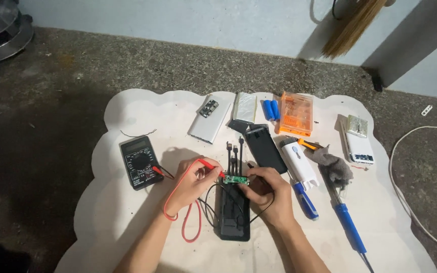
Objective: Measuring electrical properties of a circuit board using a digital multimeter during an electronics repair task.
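Observation:
My left hand grips a red multimeter probe, its tip touching a small green circuit board. My right hand holds the black probe against the same board from the right. The board sits at the top end of an open black power bank shell with several short cables sticking out above it. The red lead loops under my left wrist; both leads run to a black multimeter at the left.
A white scalloped mat lies on the rough floor. On the mat lie a silver power bank, battery pouch, blue cells, orange bit case, black case, white cleaning tool, blue soldering iron, white power bank.

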